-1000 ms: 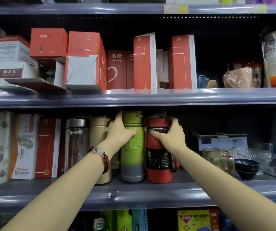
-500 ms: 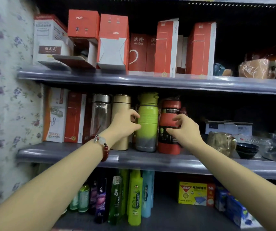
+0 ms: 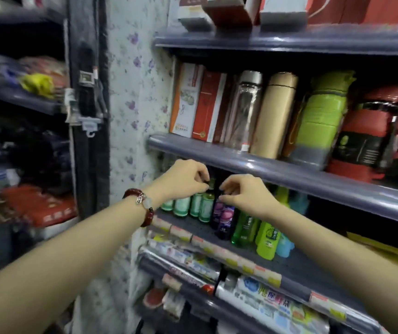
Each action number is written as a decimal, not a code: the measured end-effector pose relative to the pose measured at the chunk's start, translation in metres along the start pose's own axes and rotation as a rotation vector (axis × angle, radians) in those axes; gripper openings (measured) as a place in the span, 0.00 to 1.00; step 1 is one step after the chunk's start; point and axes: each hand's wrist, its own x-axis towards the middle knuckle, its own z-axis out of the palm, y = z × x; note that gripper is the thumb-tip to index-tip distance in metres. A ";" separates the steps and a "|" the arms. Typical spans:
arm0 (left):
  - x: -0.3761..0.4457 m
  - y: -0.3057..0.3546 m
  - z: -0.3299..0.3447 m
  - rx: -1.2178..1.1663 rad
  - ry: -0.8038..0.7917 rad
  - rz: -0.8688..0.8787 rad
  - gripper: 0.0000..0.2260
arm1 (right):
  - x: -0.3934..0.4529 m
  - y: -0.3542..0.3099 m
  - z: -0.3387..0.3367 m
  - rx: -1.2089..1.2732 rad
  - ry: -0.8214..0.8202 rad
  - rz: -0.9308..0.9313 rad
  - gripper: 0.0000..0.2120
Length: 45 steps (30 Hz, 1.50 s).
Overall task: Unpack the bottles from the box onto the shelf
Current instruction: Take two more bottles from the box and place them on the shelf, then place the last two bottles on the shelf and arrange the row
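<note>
Four bottles stand in a row on the middle shelf (image 3: 289, 175): a clear bottle (image 3: 246, 109), a gold flask (image 3: 277, 114), a green bottle (image 3: 320, 119) and a red bottle (image 3: 371, 133). Both hands are below that shelf's front edge, in front of the lower shelf's small bottles. My left hand (image 3: 183, 182), with a red bead bracelet on its wrist, has loosely curled fingers and holds nothing. My right hand (image 3: 243, 194) is close beside it, also loosely curled and empty. Their fingertips nearly meet over a dark purple bottle (image 3: 225, 218). No box for unpacking is in view.
The lower shelf (image 3: 296, 263) holds small green bottles (image 3: 193, 204) and taller green and blue ones (image 3: 267, 239). Red cartons (image 3: 207, 107) stand left of the clear bottle. A flowered wall panel (image 3: 130, 112) and a dark rack (image 3: 36, 102) of goods lie to the left.
Both hands have let go of the green and red bottles and dropped below the middle shelf. The view has swung down and to the left.
</note>
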 end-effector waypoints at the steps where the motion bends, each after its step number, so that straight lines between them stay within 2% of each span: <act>1: -0.013 -0.015 0.001 0.032 -0.002 -0.061 0.08 | 0.004 -0.007 0.018 0.012 -0.046 -0.028 0.10; 11: -0.203 -0.173 0.006 0.109 -0.046 -0.675 0.08 | -0.005 -0.099 0.232 0.134 -0.505 -0.257 0.10; 16: -0.303 -0.252 0.033 0.104 -0.083 -0.881 0.07 | -0.042 -0.137 0.348 0.197 -0.747 -0.254 0.10; 19: -0.352 -0.298 0.058 0.060 -0.125 -0.972 0.07 | -0.061 -0.152 0.416 0.209 -0.832 -0.202 0.10; 26: -0.434 -0.387 0.136 -0.075 -0.196 -1.064 0.07 | -0.111 -0.147 0.566 0.246 -0.960 -0.052 0.07; 32: -0.489 -0.459 0.247 -0.206 -0.251 -1.117 0.08 | -0.163 -0.100 0.681 0.241 -1.037 0.030 0.09; 36: -0.529 -0.506 0.335 -0.268 -0.203 -1.139 0.10 | -0.206 -0.059 0.769 0.256 -1.085 0.067 0.09; 41: -0.578 -0.559 0.443 -0.280 -0.186 -1.161 0.16 | -0.268 -0.004 0.866 0.243 -1.139 0.071 0.19; 45: -0.612 -0.588 0.509 -0.262 -0.235 -1.129 0.19 | -0.323 0.040 0.927 0.179 -1.162 0.023 0.24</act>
